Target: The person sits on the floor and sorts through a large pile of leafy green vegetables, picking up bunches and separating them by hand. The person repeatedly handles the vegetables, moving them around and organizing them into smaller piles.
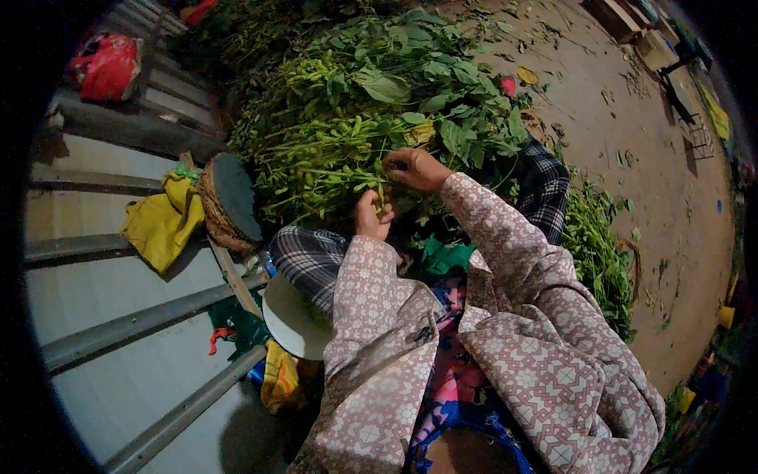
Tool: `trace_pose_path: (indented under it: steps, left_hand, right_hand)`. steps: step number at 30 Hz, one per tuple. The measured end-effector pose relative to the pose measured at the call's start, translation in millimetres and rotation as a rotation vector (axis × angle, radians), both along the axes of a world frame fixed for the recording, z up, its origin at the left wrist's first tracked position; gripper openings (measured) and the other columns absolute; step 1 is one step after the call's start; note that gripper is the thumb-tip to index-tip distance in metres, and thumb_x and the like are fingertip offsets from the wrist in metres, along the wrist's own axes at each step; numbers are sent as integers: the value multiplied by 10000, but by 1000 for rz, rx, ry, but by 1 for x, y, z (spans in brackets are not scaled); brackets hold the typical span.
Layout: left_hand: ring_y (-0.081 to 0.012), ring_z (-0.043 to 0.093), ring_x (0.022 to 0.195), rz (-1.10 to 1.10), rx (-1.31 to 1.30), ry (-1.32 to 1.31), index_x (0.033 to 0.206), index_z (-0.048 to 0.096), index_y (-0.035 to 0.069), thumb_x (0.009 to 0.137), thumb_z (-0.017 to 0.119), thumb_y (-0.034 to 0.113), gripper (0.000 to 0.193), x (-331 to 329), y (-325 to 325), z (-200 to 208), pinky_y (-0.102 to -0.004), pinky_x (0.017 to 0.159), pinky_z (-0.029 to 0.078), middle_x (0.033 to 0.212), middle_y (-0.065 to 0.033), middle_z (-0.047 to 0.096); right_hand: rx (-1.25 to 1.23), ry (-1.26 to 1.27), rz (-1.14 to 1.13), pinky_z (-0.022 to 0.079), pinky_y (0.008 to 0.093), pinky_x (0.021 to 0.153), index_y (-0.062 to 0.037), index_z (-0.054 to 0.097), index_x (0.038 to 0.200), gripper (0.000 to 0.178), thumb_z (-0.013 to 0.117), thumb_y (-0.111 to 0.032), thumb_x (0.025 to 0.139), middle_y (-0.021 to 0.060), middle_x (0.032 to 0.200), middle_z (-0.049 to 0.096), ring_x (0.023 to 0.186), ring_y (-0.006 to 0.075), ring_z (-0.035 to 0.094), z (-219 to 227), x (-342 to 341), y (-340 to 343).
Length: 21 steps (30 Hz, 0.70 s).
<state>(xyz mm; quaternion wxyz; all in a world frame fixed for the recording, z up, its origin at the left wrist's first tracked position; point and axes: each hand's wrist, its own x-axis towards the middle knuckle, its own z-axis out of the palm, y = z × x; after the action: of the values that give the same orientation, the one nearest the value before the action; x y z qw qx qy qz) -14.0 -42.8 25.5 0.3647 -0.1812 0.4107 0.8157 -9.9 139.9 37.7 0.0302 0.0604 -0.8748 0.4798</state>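
Observation:
A large heap of leafy green bean plants [316, 134] with plump pods lies in front of me, its stems pointing several ways. My left hand [373, 215] is at the heap's near edge, with its fingers curled round a green pod stem [380, 193]. Just above and to the right, my right hand [420, 170] is closed beside the same stems, fingertips bent inward. What those fingertips pinch, if anything, is too dark and small to make out. The two hands are close together but apart.
A round woven stool [233, 197], a yellow cloth [164, 221] and a pale bowl-like vessel [296, 320] are at left, along a metal-barred wall [118, 328]. More bean plants [596, 245] lie by my right knee. Wooden boxes [655, 49] stand far right on the earthen floor [679, 213].

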Motion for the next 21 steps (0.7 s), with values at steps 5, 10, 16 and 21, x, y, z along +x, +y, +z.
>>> trace_pose_path:
  steps: [5,10,16,21]
  left_hand:
    - [-102,443,554,-16,148,28,988,545,27,791,462,117,232,5,0,-5,-210,386,298,751,-25,530]
    - [-97,438,551,-85,215,-34,1035,538,13,802,495,124,261,17,8,4,-206,384,305,758,-33,531]
    - [-93,486,548,-201,110,33,999,565,48,826,538,186,223,26,15,-12,-194,388,320,771,-25,563]
    - [-95,527,594,-226,5,17,924,592,96,843,572,286,207,28,15,-22,-207,421,361,739,15,571]
  right_hand:
    - [27,-97,-112,471,379,703,-31,546,992,305,640,-199,754,161,855,604,776,318,594,33,22,15]
    - [-153,-170,-236,473,374,687,-4,528,987,303,631,-195,776,170,850,613,779,315,598,6,58,16]
    - [-145,-102,-323,463,442,655,-10,508,953,280,622,-194,776,204,843,615,789,390,594,-3,83,-1]
    - [-22,-70,-242,451,368,615,1,454,893,238,622,-107,764,184,733,550,675,328,563,16,85,-14]
